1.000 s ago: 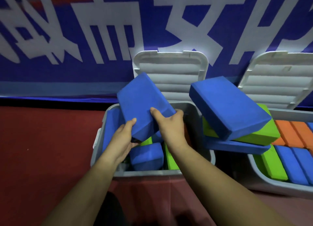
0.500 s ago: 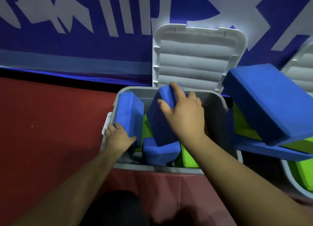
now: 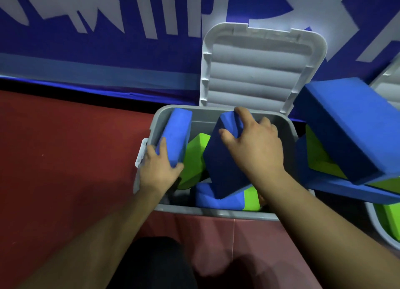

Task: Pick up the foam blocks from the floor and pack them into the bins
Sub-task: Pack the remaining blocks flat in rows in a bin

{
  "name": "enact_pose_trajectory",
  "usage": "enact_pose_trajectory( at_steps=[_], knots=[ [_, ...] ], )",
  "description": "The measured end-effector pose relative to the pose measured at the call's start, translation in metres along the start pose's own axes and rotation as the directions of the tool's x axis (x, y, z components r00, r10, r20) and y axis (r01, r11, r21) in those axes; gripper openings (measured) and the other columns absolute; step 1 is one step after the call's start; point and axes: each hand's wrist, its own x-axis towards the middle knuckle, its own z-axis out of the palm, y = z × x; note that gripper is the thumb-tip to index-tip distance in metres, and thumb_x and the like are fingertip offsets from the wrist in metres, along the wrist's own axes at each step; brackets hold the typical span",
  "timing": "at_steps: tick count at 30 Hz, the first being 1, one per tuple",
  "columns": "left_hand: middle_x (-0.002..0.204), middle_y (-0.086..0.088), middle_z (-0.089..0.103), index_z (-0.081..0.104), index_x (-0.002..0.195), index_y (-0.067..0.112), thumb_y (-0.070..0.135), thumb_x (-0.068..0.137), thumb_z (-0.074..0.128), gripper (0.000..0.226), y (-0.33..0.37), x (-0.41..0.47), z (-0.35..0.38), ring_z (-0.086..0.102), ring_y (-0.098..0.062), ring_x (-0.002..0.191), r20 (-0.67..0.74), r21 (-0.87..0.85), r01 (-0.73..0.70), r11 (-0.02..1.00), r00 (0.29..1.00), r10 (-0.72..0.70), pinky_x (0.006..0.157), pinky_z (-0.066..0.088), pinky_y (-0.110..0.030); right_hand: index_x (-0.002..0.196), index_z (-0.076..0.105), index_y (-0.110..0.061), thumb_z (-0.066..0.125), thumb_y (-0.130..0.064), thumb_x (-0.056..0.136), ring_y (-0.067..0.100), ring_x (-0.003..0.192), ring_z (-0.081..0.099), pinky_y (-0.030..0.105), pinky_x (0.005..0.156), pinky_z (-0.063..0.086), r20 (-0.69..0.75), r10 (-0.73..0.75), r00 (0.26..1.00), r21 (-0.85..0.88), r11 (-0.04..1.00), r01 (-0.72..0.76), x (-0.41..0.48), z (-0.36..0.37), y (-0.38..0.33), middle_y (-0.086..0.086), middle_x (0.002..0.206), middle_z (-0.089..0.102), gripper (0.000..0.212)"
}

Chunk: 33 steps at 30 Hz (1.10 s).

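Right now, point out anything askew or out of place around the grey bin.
The dark blue block gripped by the right hand sits tilted in the bin, not flat. Beside the bin, a big blue block lies slanted on a green block, overhanging it.

Second bin [image 3: 370, 215] cut off at right edge; banner lettering [image 3: 259, 0] blurred.
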Motion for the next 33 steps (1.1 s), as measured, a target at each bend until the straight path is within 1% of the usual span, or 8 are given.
enact_pose_trajectory(
  at_steps=[3, 4, 9, 14, 19, 24, 30, 33],
  knots=[
    [0.109, -0.02, 0.051, 0.047, 0.134, 0.021, 0.051, 0.071, 0.063, 0.072, 0.007, 0.012, -0.035, 0.053, -0.042, 0.096, -0.27, -0.018, -0.073, 0.997, 0.961, 0.065, 0.08, 0.048, -0.046, 0.141, 0.039, -0.036, 0.053, -0.056, 0.09, 0.042, 0.112, 0.048, 0.047, 0.089, 0.043, 0.018, 0.012, 1.0, 0.005, 1.0, -0.012, 0.002, -0.003, 0.004, 0.018, 0.118, 0.052, 0.057],
    [0.104, -0.021, 0.052, 0.052, 0.129, 0.022, 0.052, 0.072, 0.061, 0.065, 0.008, 0.017, -0.047, 0.053, -0.042, 0.094, -0.296, -0.01, -0.084, 0.996, 0.952, 0.077, 0.081, 0.047, -0.046, 0.141, 0.039, -0.035, 0.053, -0.055, 0.091, 0.042, 0.112, 0.048, 0.047, 0.089, 0.043, 0.022, 0.011, 1.0, 0.006, 1.0, -0.011, 0.003, -0.003, 0.004, 0.019, 0.119, 0.053, 0.056],
    [0.114, -0.022, 0.053, 0.055, 0.127, 0.026, 0.059, 0.081, 0.055, 0.057, 0.023, 0.039, -0.075, 0.056, -0.044, 0.103, -0.017, 0.044, 0.004, 0.999, 1.0, -0.004, 0.088, 0.045, -0.042, 0.14, 0.039, -0.034, 0.052, -0.056, 0.091, 0.042, 0.113, 0.048, 0.046, 0.089, 0.043, 0.018, 0.018, 1.0, 0.003, 1.0, -0.018, 0.008, -0.001, 0.0, 0.019, 0.121, 0.053, 0.055],
    [0.132, -0.024, 0.051, 0.05, 0.135, 0.022, 0.061, 0.085, 0.048, 0.063, 0.023, 0.06, -0.042, 0.05, -0.039, 0.12, 0.275, 0.102, 0.051, 0.993, 0.958, -0.077, 0.094, 0.042, -0.039, 0.141, 0.039, -0.032, 0.05, -0.056, 0.091, 0.041, 0.117, 0.047, 0.047, 0.089, 0.044, 0.039, 0.016, 0.999, 0.025, 1.0, -0.017, 0.019, 0.003, -0.007, 0.018, 0.124, 0.053, 0.056],
    [0.138, -0.025, 0.028, 0.007, 0.154, 0.033, 0.059, 0.084, 0.057, 0.09, 0.013, 0.036, -0.026, 0.048, -0.046, 0.118, 0.269, -0.037, 0.058, 0.998, 0.962, -0.046, 0.1, 0.041, -0.045, 0.135, 0.046, -0.028, 0.052, -0.061, 0.09, 0.041, 0.113, 0.053, 0.044, 0.083, 0.044, -0.013, -0.029, 0.999, 0.084, 0.996, 0.03, 0.029, 0.002, -0.018, 0.019, 0.117, 0.058, 0.057],
    [0.132, -0.024, 0.038, 0.037, 0.141, 0.03, 0.051, 0.085, 0.058, 0.064, 0.002, 0.02, -0.039, 0.056, -0.047, 0.107, 0.259, 0.03, 0.002, 1.0, 0.966, -0.009, 0.089, 0.044, -0.042, 0.14, 0.041, -0.03, 0.049, -0.065, 0.091, 0.042, 0.113, 0.051, 0.046, 0.087, 0.044, -0.158, -0.042, 0.987, 0.152, 0.986, 0.066, 0.028, 0.008, -0.035, 0.017, 0.12, 0.052, 0.06],
    [0.125, -0.024, 0.055, 0.04, 0.142, 0.032, 0.056, 0.085, 0.056, 0.064, 0.015, 0.025, -0.052, 0.046, -0.037, 0.124, 0.272, 0.146, -0.124, 0.981, 0.959, 0.08, 0.091, 0.043, -0.04, 0.14, 0.044, -0.028, 0.051, -0.063, 0.092, 0.04, 0.111, 0.051, 0.043, 0.088, 0.044, -0.127, -0.054, 0.99, 0.184, 0.98, 0.077, 0.033, 0.042, -0.059, 0.016, 0.119, 0.051, 0.06],
    [0.135, -0.025, 0.048, 0.033, 0.145, 0.037, 0.064, 0.086, 0.046, 0.067, 0.005, 0.031, -0.046, 0.043, -0.037, 0.13, 0.336, 0.092, -0.033, 0.995, 0.942, 0.0, 0.099, 0.041, -0.044, 0.139, 0.047, -0.025, 0.051, -0.055, 0.095, 0.039, 0.116, 0.051, 0.042, 0.088, 0.044, -0.107, -0.091, 0.99, 0.221, 0.969, 0.113, 0.048, 0.042, -0.07, 0.016, 0.124, 0.054, 0.054]
  ],
)
